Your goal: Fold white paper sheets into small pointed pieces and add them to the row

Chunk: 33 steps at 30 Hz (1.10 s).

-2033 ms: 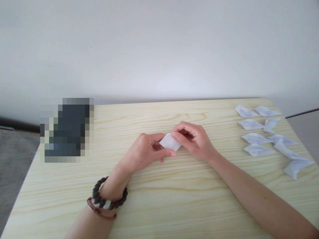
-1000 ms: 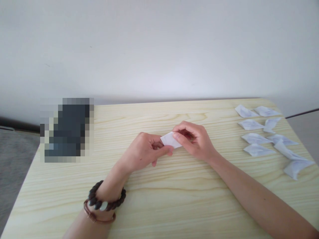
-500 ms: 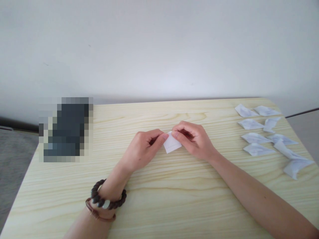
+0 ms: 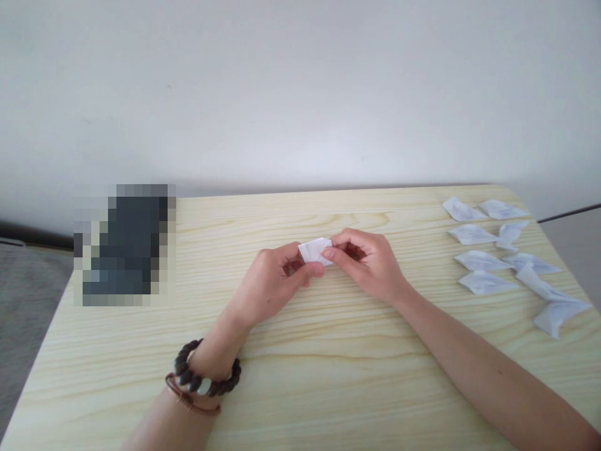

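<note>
A small piece of folded white paper point(image 4: 314, 250) is held between my two hands above the middle of the table. My left hand point(image 4: 284, 275) has its thumb at the paper's lower edge and its fingers behind the left side. On the right side, my right hand point(image 4: 366, 260) pinches the paper between thumb and index finger. Crease lines show on the paper's face, and its top right corner slants. A dark beaded bracelet point(image 4: 206, 382) and a brown cord bracelet point(image 4: 188, 402) circle my left wrist.
Several folded white paper pieces point(image 4: 488, 282) lie in loose rows at the table's right side. A dark, pixelated flat object point(image 4: 129, 244) lies at the far left. The wood-grain table point(image 4: 305, 376) meets a pale wall point(image 4: 300, 94) at the back.
The paper has turned and now shows a wider, lower shape with a different edge up. My left thumb has moved down and right, to its lower edge. My right hand has barely moved.
</note>
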### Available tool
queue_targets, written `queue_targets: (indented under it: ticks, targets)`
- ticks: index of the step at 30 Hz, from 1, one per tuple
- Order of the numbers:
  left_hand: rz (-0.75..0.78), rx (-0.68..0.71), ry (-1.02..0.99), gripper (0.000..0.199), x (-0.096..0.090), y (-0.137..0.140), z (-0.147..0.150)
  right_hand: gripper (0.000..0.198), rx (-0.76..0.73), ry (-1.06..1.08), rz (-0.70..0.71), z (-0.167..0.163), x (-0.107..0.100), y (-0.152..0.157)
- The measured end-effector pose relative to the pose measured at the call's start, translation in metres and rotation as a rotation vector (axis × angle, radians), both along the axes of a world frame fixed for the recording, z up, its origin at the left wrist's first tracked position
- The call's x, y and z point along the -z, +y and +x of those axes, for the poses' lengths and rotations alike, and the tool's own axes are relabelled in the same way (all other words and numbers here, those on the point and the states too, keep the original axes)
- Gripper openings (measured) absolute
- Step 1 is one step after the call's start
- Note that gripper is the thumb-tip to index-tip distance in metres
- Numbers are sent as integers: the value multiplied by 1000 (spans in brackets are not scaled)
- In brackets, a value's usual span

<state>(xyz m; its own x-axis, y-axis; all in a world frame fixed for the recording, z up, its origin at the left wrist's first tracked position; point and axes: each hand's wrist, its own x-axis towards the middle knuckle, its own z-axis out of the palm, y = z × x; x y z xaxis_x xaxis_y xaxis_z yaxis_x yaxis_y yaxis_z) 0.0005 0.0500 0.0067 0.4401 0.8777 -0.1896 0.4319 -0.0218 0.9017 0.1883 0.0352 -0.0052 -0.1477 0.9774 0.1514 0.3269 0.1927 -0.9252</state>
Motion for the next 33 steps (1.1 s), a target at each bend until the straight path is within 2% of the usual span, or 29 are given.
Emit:
queue_targets:
  ticks: [6, 12, 18, 24, 29, 33]
  targets:
    - [-61, -26, -53, 28, -1, 0, -1, 18, 37, 8, -26, 0, 1, 0]
    - [-94, -140, -210, 26, -4, 1, 2, 18, -7, -7, -6, 1, 1, -1]
    - [-111, -113, -220, 25, -4, 1, 1, 22, -9, 21, 12, 1, 5, 1]
    - [39, -105, -83, 35, -5, 0, 0, 20, -68, 44, 28, 2, 6, 1]
    - [79, -176, -89, 30, 0, 1, 0, 12, -128, 21, 34, 2, 5, 0]
    - [124, -191, -107, 26, 6, 2, -1, 8, -145, -23, 92, 2, 5, -1]
